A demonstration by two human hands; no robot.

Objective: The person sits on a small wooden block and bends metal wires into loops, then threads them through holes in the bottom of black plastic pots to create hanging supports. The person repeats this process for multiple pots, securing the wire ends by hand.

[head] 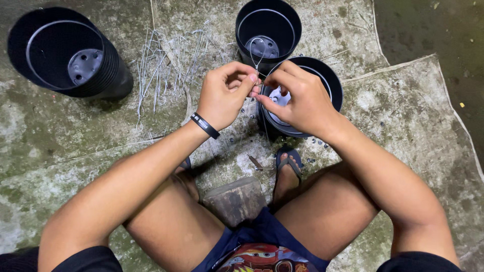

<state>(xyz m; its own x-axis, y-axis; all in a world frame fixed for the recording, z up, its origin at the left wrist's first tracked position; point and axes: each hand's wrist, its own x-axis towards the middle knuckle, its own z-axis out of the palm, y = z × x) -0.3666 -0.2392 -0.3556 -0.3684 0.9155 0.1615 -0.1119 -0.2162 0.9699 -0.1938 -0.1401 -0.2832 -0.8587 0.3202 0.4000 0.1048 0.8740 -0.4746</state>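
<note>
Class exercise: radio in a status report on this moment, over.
Left hand and right hand pinching thin wire over black pot. Second pot behind; loose wires left. Nothing obstructing.

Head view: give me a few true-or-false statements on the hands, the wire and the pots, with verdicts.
1. Both hands pinch a thin wire above a black pot. True: left hand and right hand meet on the wire over the pot.
2. A stack of pots lies at upper left. True.
3. The loose wires are piled to the right of the hands. False: they lie to the left, beside the stack.
4. The left wrist is bare. False: it wears a black wristband.
5. The person stands. False: they sit, knees apart.
</note>
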